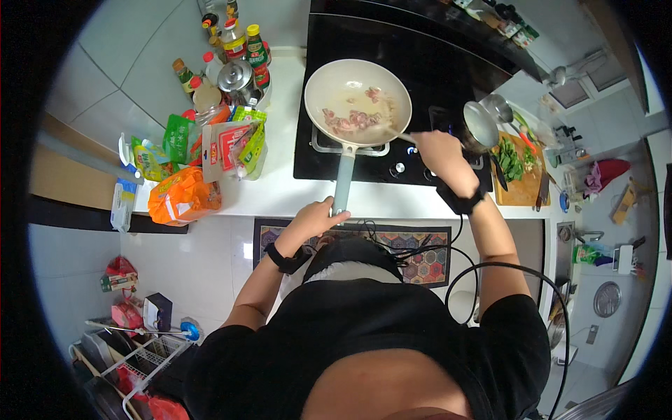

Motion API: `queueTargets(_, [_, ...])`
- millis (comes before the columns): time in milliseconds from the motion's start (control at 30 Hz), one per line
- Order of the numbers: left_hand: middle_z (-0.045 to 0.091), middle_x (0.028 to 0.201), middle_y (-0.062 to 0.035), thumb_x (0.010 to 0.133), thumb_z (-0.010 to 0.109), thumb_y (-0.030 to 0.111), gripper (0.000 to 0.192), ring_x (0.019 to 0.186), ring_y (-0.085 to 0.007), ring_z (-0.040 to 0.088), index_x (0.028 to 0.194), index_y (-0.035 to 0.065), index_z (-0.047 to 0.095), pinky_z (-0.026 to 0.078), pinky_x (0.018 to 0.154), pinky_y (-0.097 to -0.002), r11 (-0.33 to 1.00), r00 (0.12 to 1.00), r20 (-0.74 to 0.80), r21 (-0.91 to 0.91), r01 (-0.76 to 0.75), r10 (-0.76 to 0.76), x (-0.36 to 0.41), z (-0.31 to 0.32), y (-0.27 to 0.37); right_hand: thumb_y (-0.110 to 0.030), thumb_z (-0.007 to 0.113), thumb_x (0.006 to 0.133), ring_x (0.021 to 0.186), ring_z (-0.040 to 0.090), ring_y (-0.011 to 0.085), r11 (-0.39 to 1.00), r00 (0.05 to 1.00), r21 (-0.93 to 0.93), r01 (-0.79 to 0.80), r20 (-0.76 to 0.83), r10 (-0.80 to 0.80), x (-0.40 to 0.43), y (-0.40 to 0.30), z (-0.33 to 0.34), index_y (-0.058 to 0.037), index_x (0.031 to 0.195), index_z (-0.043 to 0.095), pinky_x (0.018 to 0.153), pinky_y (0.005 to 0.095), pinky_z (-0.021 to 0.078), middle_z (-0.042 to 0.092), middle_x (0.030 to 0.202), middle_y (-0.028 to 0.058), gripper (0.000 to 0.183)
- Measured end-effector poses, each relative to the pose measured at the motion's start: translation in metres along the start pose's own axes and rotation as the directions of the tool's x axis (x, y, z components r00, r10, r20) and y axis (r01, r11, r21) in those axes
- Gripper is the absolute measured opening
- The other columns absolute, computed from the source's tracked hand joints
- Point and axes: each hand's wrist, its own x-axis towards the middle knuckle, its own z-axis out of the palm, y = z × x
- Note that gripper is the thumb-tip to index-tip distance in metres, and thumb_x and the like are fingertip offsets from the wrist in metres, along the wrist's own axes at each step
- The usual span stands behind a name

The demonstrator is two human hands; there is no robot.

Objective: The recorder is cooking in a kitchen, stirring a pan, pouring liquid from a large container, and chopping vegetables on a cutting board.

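Observation:
A cream-coloured frying pan (336, 84) sits on the left burner of a black glass gas hob (325, 168). Pieces of meat (357, 121), pinkish and partly browned, lie mostly in its near half, with a small clump farther back. My left hand (316, 216) grips the end of the pan's pale green handle (344, 176). In my right hand (438, 152) is a stirring utensil (401, 135), which reaches over the pan's right rim to the meat. The utensil's working end is blurred among the pieces, so its exact kind is unclear.
Right of the pan stands a metal pot (480, 128) of pale liquid. A wooden cutting board (517, 191) beyond it holds chopped greens (508, 160) and a knife (543, 191). Sauce bottles (257, 55) and an orange food bag (184, 197) crowd the left counter. Black cables (551, 283) hang by my right arm.

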Motion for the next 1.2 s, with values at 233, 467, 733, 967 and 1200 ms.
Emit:
queueTargets(233, [0.055,0.05,-0.0117,0.08,0.047,0.055,0.061,0.045,-0.0249,0.057,0.094,-0.0037,0.05,0.046,0.052,-0.0353,1.0,1.0,-0.011,-0.011,-0.013,0.013,-0.005,-0.007,0.012,-0.01,0.046,0.078,0.066,0.062,0.0338,0.939,0.934,0.263,-0.223,-0.219,0.283,0.041,0.018,0.064,-0.0064,0.087,0.062,0.055,0.0423,0.0501,0.062,0.075,0.0197,0.019])
queueTargets(467, [0.054,0.049,-0.0113,0.08,0.047,0.056,0.062,0.045,-0.0247,0.057,0.093,-0.0042,0.05,0.046,0.05,-0.0351,0.999,1.0,-0.011,-0.047,0.001,-0.001,-0.008,-0.007,0.009,-0.007,0.05,0.073,0.059,0.061,0.0346,0.97,0.995,0.23,0.082,-0.081,-0.065,-0.002,-0.029,0.029,-0.0024,0.083,0.063,0.053,0.0407,0.05,0.06,0.063,0.0181,0.018])
queueTargets(733, [0.055,0.05,-0.0123,0.08,0.047,0.056,0.061,0.046,-0.0259,0.058,0.091,-0.0034,0.051,0.046,0.052,-0.0357,1.0,0.999,-0.026,-0.006,-0.02,0.02,-0.004,-0.006,0.011,-0.012,0.048,0.077,0.06,0.061,0.0318,0.998,0.982,0.062,-0.021,-0.186,0.032,0.06,-0.008,0.067,-0.0067,0.095,0.06,0.051,0.0415,0.0474,0.061,0.067,0.0157,0.022])
queueTargets(967, [0.056,0.055,-0.0089,0.081,0.048,0.053,0.061,0.041,-0.0185,0.055,0.102,-0.0044,0.048,0.045,0.044,-0.0286,1.0,0.999,0.045,0.024,0.016,-0.017,-0.003,-0.006,0.003,-0.009,0.05,0.076,0.055,0.06,0.0253,0.992,0.987,-0.019,0.122,-0.103,-0.123,-0.015,-0.03,0.011,-0.012,0.104,0.057,0.045,0.036,0.0469,0.058,0.06,0.01,0.028])
queueTargets(1200, [0.056,0.052,-0.009,0.082,0.048,0.053,0.062,0.041,-0.0184,0.055,0.1,-0.0061,0.048,0.045,0.044,-0.0288,1.0,0.999,0.052,0.017,-0.002,0.001,-0.001,-0.008,0.01,-0.006,0.051,0.072,0.058,0.062,0.0294,0.999,0.992,-0.016,-0.04,-0.12,0.038,0.018,0.009,0.056,-0.0056,0.085,0.062,0.049,0.0376,0.0489,0.06,0.062,0.0136,0.017])
